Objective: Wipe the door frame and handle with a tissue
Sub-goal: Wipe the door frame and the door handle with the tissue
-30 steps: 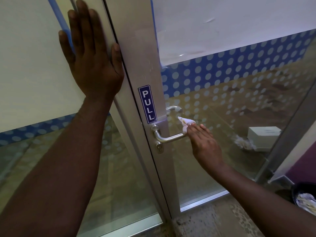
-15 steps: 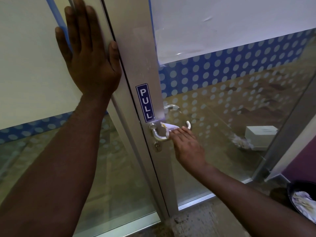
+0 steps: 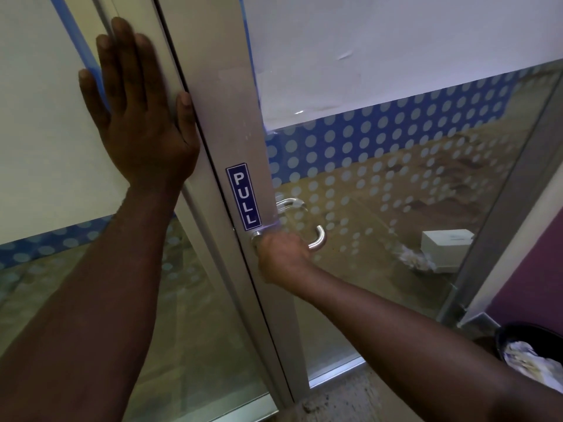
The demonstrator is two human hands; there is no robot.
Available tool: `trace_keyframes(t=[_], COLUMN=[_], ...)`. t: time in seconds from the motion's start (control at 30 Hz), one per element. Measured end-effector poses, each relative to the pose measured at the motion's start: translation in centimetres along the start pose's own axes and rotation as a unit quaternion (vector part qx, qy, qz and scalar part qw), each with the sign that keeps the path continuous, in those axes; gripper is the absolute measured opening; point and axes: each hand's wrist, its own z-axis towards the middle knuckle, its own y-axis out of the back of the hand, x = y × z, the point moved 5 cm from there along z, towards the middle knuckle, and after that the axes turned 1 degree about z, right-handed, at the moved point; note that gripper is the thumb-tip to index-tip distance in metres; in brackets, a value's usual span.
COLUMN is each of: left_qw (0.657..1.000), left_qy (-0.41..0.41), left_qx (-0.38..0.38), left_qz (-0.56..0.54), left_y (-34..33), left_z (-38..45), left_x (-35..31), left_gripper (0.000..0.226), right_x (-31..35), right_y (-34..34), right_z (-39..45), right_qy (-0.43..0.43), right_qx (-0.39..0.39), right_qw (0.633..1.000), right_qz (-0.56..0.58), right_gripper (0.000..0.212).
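Observation:
The silver aluminium door frame (image 3: 219, 95) runs down the middle, with a blue PULL sticker (image 3: 243, 200) on it. Just below the sticker sits the curved metal handle (image 3: 318, 240). My right hand (image 3: 281, 254) is wrapped around the handle's inner end, close to the frame. The tissue is hidden inside that fist. My left hand (image 3: 137, 114) lies flat with fingers spread on the neighbouring glass panel, its thumb touching the frame's edge.
The glass door (image 3: 396, 184) carries a blue dotted band and a white film above. Behind the glass, a white box (image 3: 446, 249) and crumpled paper lie on the floor. A black bin (image 3: 530, 351) with used tissues stands at lower right beside a purple wall.
My right hand slid left along the handle from its outer end to the frame side and closed around it, hiding the white tissue. My left hand stayed flat on the glass.

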Motion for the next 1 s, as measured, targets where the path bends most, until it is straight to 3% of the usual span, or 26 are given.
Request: trace_keyframes(t=[0.13,0.27,0.37,0.53,0.8,1.0], left_qw=[1.000,1.000,1.000,1.000,1.000,0.999], left_qy=[0.000,-0.004,-0.005,-0.006,-0.002,-0.003], left_qx=[0.004,-0.001,-0.009,-0.019,-0.025,-0.033], left_qz=[-0.007,-0.008,-0.008,0.003,0.002,0.008], left_y=[0.0,0.0,0.1,0.1,0.0,-0.3], left_z=[0.0,0.0,0.0,0.0,0.0,0.0], left_x=[0.0,0.0,0.0,-0.1,-0.1,0.0], left_gripper=[0.061,0.061,0.060,0.060,0.060,0.060], right_x=[-1.4,-2.9,-3.6,-7.6,-8.3,-8.3], right_y=[0.0,0.0,0.6,1.8,2.5,2.3], right_z=[0.6,0.6,1.0,1.3,2.3,2.4], right_qy=[-0.001,0.087,0.151,0.187,0.282,0.294], right_qx=[0.072,0.138,0.143,0.153,0.152,0.131], right_qw=[0.995,0.980,0.976,0.970,0.930,0.916], right_qz=[0.074,0.109,0.071,-0.029,-0.179,-0.240], right_gripper=[0.038,0.021,0.021,0.015,0.012,0.008])
